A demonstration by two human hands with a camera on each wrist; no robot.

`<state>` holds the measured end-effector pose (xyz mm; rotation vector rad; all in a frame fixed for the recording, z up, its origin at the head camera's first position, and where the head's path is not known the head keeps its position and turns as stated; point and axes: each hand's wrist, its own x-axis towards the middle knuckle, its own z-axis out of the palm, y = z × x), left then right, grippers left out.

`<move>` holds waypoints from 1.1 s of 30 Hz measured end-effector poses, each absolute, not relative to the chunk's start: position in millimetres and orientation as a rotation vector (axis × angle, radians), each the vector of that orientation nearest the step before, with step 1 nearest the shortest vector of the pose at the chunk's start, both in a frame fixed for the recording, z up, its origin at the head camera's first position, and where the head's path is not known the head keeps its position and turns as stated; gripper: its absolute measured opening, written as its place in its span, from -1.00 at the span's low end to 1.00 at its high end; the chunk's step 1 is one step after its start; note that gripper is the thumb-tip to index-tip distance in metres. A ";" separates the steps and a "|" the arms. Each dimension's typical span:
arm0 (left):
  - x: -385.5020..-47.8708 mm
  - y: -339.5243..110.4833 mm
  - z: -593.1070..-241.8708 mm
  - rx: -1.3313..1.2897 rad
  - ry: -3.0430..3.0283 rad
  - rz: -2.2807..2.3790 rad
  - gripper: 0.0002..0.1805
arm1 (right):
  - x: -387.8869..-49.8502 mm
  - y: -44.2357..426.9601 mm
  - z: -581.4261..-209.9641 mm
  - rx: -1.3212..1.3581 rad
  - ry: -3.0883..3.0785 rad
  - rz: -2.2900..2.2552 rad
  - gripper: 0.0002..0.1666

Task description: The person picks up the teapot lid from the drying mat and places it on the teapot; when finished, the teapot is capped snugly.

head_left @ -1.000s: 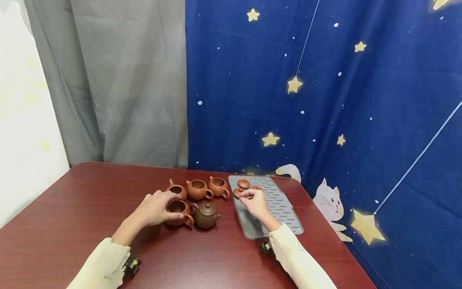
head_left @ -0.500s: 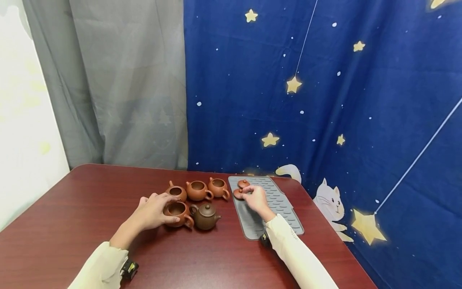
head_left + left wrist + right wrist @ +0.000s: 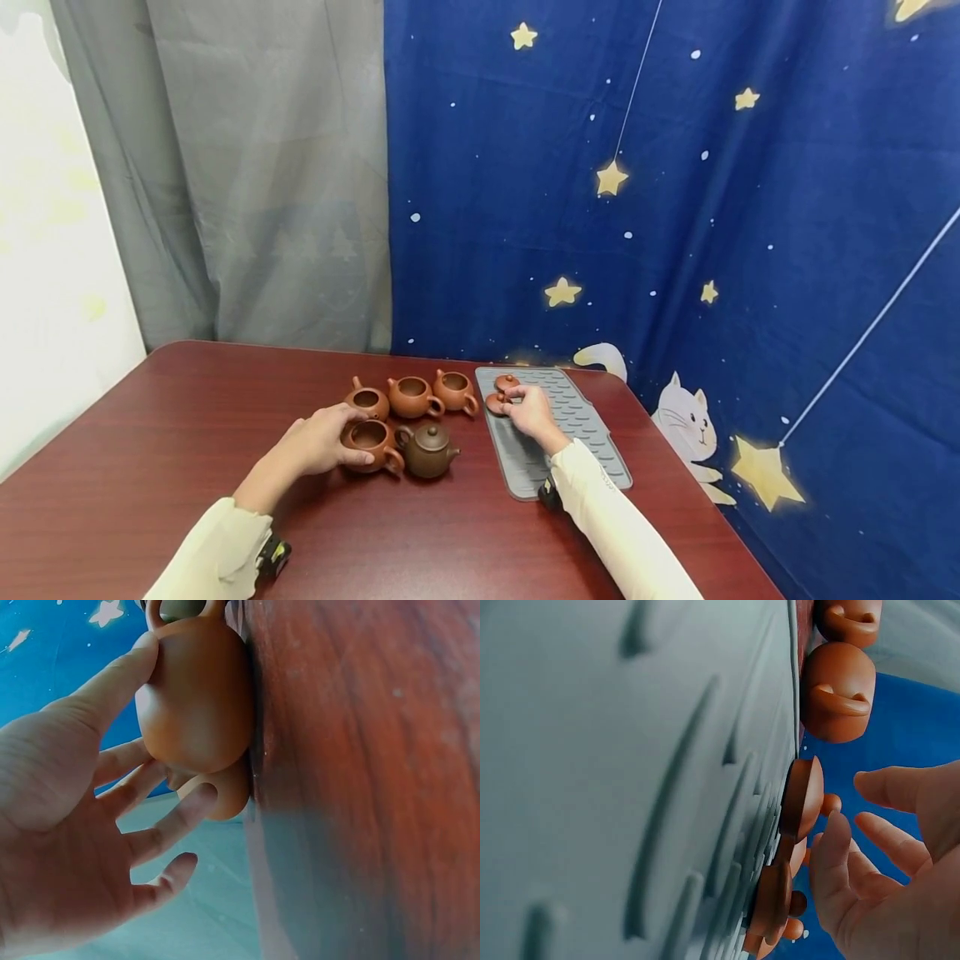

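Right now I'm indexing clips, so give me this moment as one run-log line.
left hand: holds near orange pot; right hand: beside lid, not gripping; lid: on mat; brown teapot: lidded

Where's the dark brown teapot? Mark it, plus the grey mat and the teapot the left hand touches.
Dark brown teapot (image 3: 426, 455): head view, rounded body.
Grey mat (image 3: 576, 427): head view, bare ridged surface.
Touched teapot (image 3: 196, 697): left wrist view, side of its body.

Open-topped teapots (image 3: 411, 408), lower centre: plain orange-brown. Lidded teapot (image 3: 426, 458): dark olive-brown. Lids (image 3: 506, 383): orange-brown. Mat (image 3: 576, 429), right of centre: grey, raised dash pattern. Tabletop (image 3: 390, 533): dark red-brown, wood grain. Upper right curtain (image 3: 487, 192): blue, yellow stars, white dots. Sleeves (image 3: 618, 529): cream.
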<state>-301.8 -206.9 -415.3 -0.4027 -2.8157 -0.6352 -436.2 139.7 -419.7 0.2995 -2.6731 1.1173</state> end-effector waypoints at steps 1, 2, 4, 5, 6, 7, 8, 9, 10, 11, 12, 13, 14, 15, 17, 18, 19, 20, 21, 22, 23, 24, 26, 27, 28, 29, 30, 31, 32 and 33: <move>-302.2 -207.1 -415.6 -0.401 -2.820 -0.634 -0.26 | -436.2 139.6 -419.5 0.297 -2.682 1.111 -0.71; -302.7 -207.3 -415.9 -0.397 -2.825 -0.637 -0.26 | -436.1 139.7 -419.4 0.298 -2.692 1.101 -0.71; -303.3 -207.5 -415.8 -0.401 -2.827 -0.646 -0.25 | -436.6 140.4 -418.4 0.302 -2.702 1.084 -0.69; -303.7 -207.6 -415.9 -0.395 -2.828 -0.653 -0.25 | -437.0 140.8 -417.5 0.307 -2.702 1.076 -0.69; -303.9 -207.8 -415.7 -0.391 -2.830 -0.661 -0.25 | -437.1 141.0 -416.7 0.306 -2.699 1.080 -0.69; -303.8 -207.9 -415.3 -0.385 -2.834 -0.668 -0.25 | -437.2 141.0 -415.6 0.310 -2.696 1.084 -0.70; -303.5 -208.0 -414.9 -0.382 -2.838 -0.676 -0.24 | -437.6 141.1 -414.6 0.316 -2.694 1.089 -0.70; -303.3 -208.3 -414.6 -0.384 -2.840 -0.680 -0.24 | -437.9 141.0 -413.5 0.320 -2.692 1.095 -0.70; -303.0 -208.3 -414.2 -0.381 -2.842 -0.681 -0.24 | -438.4 140.8 -412.4 0.326 -2.692 1.098 -0.70; -303.0 -208.6 -414.2 -0.376 -2.845 -0.683 -0.24 | -438.7 140.4 -411.3 0.330 -2.693 1.104 -0.71; -302.8 -208.7 -413.9 -0.376 -2.846 -0.685 -0.24 | -439.4 139.9 -410.5 0.334 -2.700 1.104 -0.71; -302.6 -208.6 -413.8 -0.368 -2.849 -0.689 -0.24 | -440.3 139.6 -410.2 0.338 -2.710 1.087 -0.72; -302.6 -208.7 -413.8 -0.372 -2.849 -0.692 -0.24 | -441.4 139.3 -410.5 0.336 -2.719 1.071 -0.73; -302.6 -208.5 -413.9 -0.376 -2.849 -0.695 -0.24 | -442.3 139.1 -410.9 0.332 -2.728 1.046 -0.74; -302.9 -207.8 -414.5 -0.375 -2.849 -0.709 -0.24 | -444.2 138.7 -412.6 0.325 -2.740 1.006 -0.79; -303.2 -207.4 -415.0 -0.375 -2.849 -0.717 -0.24 | -444.9 138.7 -413.7 0.323 -2.748 0.982 -0.81; -303.1 -207.4 -414.8 -0.376 -2.849 -0.723 -0.24 | -445.9 138.1 -414.6 0.322 -2.755 0.960 -0.83; -303.1 -207.5 -414.7 -0.382 -2.848 -0.727 -0.24 | -447.0 137.4 -415.4 0.324 -2.759 0.946 -0.85; -303.3 -207.7 -414.8 -0.380 -2.847 -0.730 -0.24 | -448.1 136.8 -416.2 0.329 -2.761 0.930 -0.86; -303.4 -207.3 -415.0 -0.374 -2.847 -0.739 -0.24 | -449.1 136.6 -417.1 0.335 -2.764 0.919 -0.87; -303.6 -207.1 -415.2 -0.373 -2.846 -0.747 -0.25 | -450.2 136.5 -417.9 0.340 -2.767 0.902 -0.88; -303.6 -207.1 -415.4 -0.371 -2.846 -0.750 -0.25 | -450.9 136.3 -418.6 0.345 -2.771 0.889 -0.89; -303.5 -207.0 -415.6 -0.369 -2.844 -0.755 -0.25 | -452.6 135.8 -419.7 0.362 -2.769 0.858 -0.90; -303.5 -207.1 -415.8 -0.369 -2.843 -0.757 -0.26 | -453.2 135.7 -420.2 0.372 -2.766 0.842 -0.90; -303.1 -207.0 -415.6 -0.370 -2.841 -0.762 -0.26 | -453.5 135.6 -420.7 0.377 -2.768 0.830 -0.90; -303.1 -207.2 -415.7 -0.377 -2.838 -0.762 -0.26 | -453.9 135.5 -421.1 0.380 -2.769 0.816 -0.90; -303.1 -207.4 -416.0 -0.380 -2.837 -0.765 -0.26 | -454.1 135.5 -421.5 0.382 -2.768 0.805 -0.90; -303.1 -207.6 -416.0 -0.384 -2.834 -0.769 -0.26 | -454.5 135.4 -421.9 0.385 -2.765 0.794 -0.89; -303.1 -207.7 -416.1 -0.387 -2.832 -0.775 -0.26 | -454.8 135.3 -422.1 0.382 -2.762 0.787 -0.89; -303.3 -207.9 -416.2 -0.390 -2.829 -0.780 -0.26 | -455.0 135.2 -422.4 0.380 -2.762 0.785 -0.88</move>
